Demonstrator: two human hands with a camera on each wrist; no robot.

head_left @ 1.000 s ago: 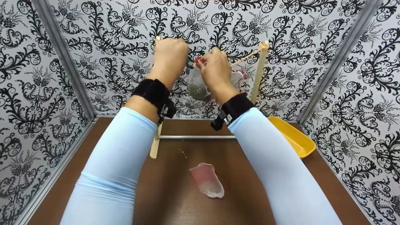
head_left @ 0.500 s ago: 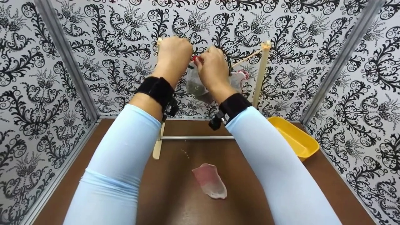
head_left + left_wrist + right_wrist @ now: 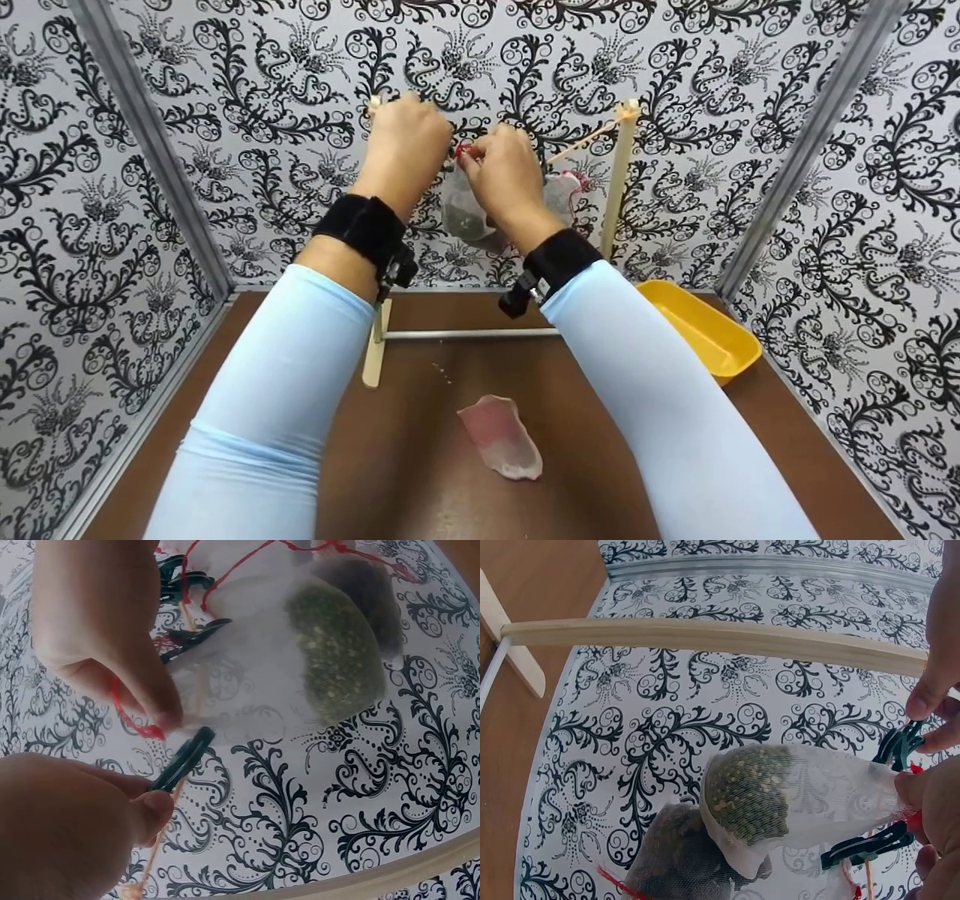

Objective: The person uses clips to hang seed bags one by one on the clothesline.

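My left hand [image 3: 409, 150] pinches a dark green clothespin [image 3: 184, 761] by its handle end, at the string [image 3: 154, 851]. Close beside it, my right hand [image 3: 506, 172] pinches the gathered top of a white mesh bag [image 3: 832, 784] at its red drawstring. Green, grainy contents fill the bag's bottom. The clothespin's tips are near the bag's top edge; I cannot tell whether they grip it. A second dark green clothespin [image 3: 866, 847] sits on the string beyond the right hand. Behind hangs another mesh bag with dark contents [image 3: 690, 855].
The string runs between two wooden posts [image 3: 619, 180] joined low by a metal rod [image 3: 472, 333]. Another white bag with red trim [image 3: 562, 193] hangs toward the right post. A flat pink-and-white piece [image 3: 501, 439] lies on the brown table [image 3: 405, 465]. A yellow tray [image 3: 705, 337] stands right.
My right hand has moved slightly left with the mesh bag, bringing its red-trimmed top closer to my left hand. The left hand stays near the left post.
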